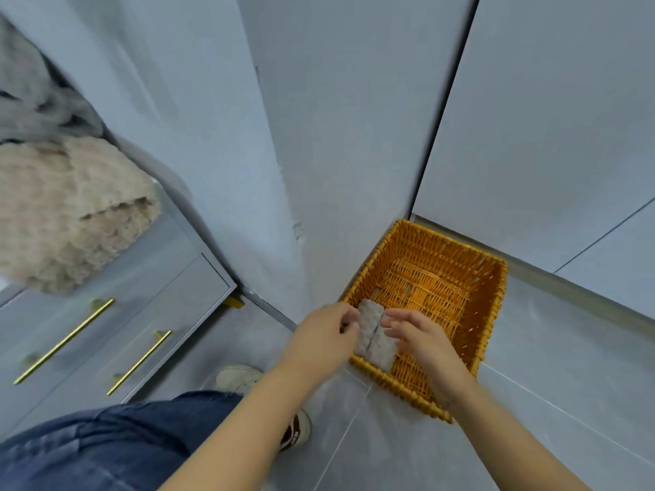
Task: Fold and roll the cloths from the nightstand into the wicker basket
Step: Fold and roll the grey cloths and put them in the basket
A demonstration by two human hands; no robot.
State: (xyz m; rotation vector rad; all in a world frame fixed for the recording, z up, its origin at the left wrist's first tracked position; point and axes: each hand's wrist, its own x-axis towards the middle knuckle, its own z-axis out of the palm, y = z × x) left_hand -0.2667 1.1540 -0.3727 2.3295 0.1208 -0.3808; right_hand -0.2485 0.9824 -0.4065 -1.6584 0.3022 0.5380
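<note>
Both hands are reaching down into the near-left corner of the wicker basket [492, 313], which is sitting on the floor [567, 366] against the wall. The rolled grey cloth [375, 340] is lying right in that corner, against the basket's left wall, and its long axis is running away from the person, near rim toward the far side.

The left hand [324, 336] is working the cloth's left flank, fingers curled and thumb pinching at the upper end of the roll. The right hand [420, 336] is coming in from the other side, fingers spread and relaxed, tips just touching the roll's right edge rather than gripping it. So the roll is sitting squarely between the two hands, with the left one looking like the holder.

Up on the nightstand [149, 295] at the left, a beige fluffy cloth [71, 214] is waiting, well apart from the basket, with a grey cloth [39, 97] behind it. By my read, the letting go is turning on that lengthwise lie along the wall.
</note>
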